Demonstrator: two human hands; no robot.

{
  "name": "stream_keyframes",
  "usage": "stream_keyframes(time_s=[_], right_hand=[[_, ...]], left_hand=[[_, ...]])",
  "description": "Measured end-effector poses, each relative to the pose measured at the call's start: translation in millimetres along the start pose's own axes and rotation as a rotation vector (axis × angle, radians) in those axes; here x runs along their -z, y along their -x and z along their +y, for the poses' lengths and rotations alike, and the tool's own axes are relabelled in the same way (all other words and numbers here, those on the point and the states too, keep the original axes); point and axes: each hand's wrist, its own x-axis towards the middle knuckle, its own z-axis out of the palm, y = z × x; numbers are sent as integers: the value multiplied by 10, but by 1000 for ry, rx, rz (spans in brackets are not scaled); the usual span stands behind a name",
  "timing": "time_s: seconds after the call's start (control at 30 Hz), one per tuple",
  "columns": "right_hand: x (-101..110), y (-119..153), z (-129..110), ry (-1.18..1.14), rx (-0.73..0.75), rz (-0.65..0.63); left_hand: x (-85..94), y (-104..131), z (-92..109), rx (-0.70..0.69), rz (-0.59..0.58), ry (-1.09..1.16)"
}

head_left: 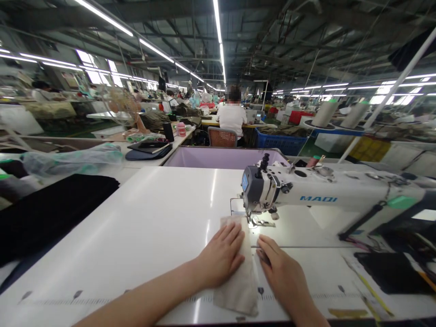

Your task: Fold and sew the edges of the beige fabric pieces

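Note:
A strip of pale beige cloth lies lengthwise on the white sewing table, its far end beside the needle area of the sewing machine. My left hand rests flat on this cloth, fingers stretched toward the machine. Just right of the cloth is my right hand, its fingers curled close to the table. Something small and dark shows between its thumb and fingers, too hidden to name. The presser foot stands at the cloth's far right corner; whether it presses on the cloth I cannot tell.
Black fabric is piled at the left. A dark pouch-like piece and a yellow tape lie at the right. Thread cones stand behind the machine. Beyond a lilac-lined bin, a person in white sits.

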Motion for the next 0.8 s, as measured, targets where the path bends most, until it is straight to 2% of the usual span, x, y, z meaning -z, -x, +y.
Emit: stream_keyframes(time_s=[0.17, 0.4, 0.53, 0.63, 0.8], right_hand=[[4, 5, -18, 15, 3, -7], [18, 5, -35, 9, 2, 25], [23, -7, -24, 6, -3, 15], [38, -21, -23, -23, -2, 20], [77, -15, -84, -88, 92, -100]], left_hand=[[109, 52, 60, 5, -79, -16], [89, 49, 49, 7, 7, 22], [119, -70, 20, 28, -2, 27], [123, -178, 20, -6, 13, 32], [133, -194, 120, -64, 21, 53]])
